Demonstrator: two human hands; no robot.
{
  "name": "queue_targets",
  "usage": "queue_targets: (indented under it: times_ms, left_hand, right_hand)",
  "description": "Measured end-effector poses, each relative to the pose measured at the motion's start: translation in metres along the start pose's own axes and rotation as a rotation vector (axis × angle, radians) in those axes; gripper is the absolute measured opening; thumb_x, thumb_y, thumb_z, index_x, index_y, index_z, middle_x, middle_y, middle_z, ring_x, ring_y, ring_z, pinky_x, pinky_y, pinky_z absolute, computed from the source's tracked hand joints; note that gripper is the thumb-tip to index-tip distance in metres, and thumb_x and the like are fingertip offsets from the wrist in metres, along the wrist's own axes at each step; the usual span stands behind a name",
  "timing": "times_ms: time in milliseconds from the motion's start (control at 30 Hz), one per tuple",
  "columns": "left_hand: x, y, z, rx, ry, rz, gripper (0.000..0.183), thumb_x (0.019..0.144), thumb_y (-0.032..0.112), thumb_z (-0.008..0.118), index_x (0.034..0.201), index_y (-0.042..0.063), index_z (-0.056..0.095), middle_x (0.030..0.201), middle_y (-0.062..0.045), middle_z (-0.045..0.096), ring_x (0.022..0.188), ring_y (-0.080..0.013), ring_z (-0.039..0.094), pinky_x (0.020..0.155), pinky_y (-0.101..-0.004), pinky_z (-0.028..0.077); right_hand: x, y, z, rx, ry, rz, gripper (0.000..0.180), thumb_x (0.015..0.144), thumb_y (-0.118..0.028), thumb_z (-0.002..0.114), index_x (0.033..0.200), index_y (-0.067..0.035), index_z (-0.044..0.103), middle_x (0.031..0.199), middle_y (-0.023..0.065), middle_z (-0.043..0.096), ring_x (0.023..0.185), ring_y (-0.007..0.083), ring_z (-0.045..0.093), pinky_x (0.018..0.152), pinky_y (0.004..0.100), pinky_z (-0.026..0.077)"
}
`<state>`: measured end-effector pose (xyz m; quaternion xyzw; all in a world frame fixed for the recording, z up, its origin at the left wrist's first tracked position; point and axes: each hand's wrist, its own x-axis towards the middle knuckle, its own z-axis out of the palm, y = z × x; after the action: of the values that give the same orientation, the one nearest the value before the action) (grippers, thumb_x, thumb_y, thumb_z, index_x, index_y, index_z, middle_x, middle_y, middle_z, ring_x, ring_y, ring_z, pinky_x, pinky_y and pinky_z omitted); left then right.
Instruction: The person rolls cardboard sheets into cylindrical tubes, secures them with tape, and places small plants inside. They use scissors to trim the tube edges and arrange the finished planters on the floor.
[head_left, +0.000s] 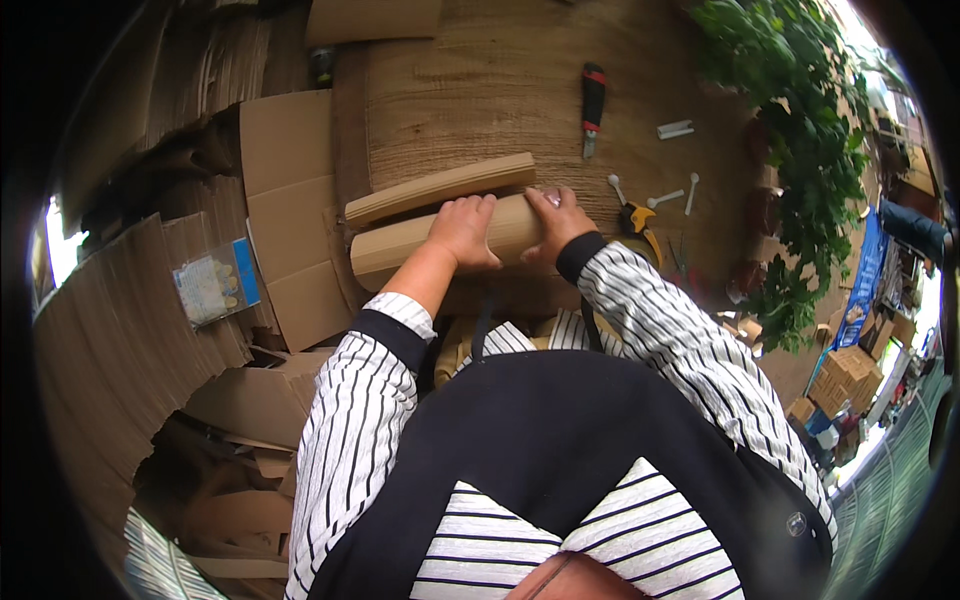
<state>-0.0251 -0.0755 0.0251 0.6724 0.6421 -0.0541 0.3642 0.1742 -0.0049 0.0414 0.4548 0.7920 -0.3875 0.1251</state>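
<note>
A thick stack of folded cardboard (405, 244) lies across the wooden table (465, 97) right in front of me. My left hand (463, 232) wraps over its middle, fingers on the far side and thumb on the near side. At the stack's right end, my right hand (556, 225) grips it the same way. A thinner stack of cardboard (442, 189) runs alongside, just beyond my fingertips. Its lower edge is partly hidden by the nearer stack and my left hand.
Beyond my right hand lie a red-and-black utility knife (593, 109), yellow-handled pruning shears (640, 217) and small white plastic spoons (691, 193). Leafy green plants (810, 142) line the right side. Flat cardboard (289, 217) and tall cardboard piles (120, 285) stand left.
</note>
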Motion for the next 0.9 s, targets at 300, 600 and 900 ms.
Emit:
queue_targets:
  times_ms: [300,600,900]
  left_hand:
    - [0.005,0.035,0.029,0.12,0.241,-0.127,0.113,0.052,0.04,0.089,0.146,0.01,0.034,0.14,-0.014,0.043,0.131,-0.0327,0.039,0.112,-0.0482,0.027]
    - [0.009,0.024,0.016,0.08,0.142,-0.116,0.114,0.052,0.042,0.089,0.147,0.011,0.035,0.146,-0.016,0.038,0.135,-0.0346,0.036,0.113,-0.046,0.026]
    - [0.009,0.023,0.019,0.057,0.162,-0.138,0.114,0.049,0.04,0.091,0.146,0.014,0.037,0.152,-0.019,0.03,0.134,-0.0379,0.037,0.112,-0.0482,0.029]
  right_hand:
    - [0.025,0.012,-0.007,-0.065,-0.172,-0.042,0.102,0.058,-0.042,0.088,0.146,-0.02,0.04,0.136,0.0233,0.045,0.117,0.0418,0.055,0.098,0.0433,0.049]
    - [0.155,0.114,-0.103,-0.901,0.22,-0.231,0.046,0.095,-0.025,0.052,0.14,-0.029,0.049,0.148,0.002,0.04,0.135,0.0292,0.039,0.101,0.045,0.042]
    - [0.173,0.126,-0.129,-0.892,0.167,-0.331,0.033,0.092,-0.017,0.057,0.125,-0.021,0.059,0.142,0.0033,0.047,0.141,0.0277,0.033,0.116,0.0561,0.022]
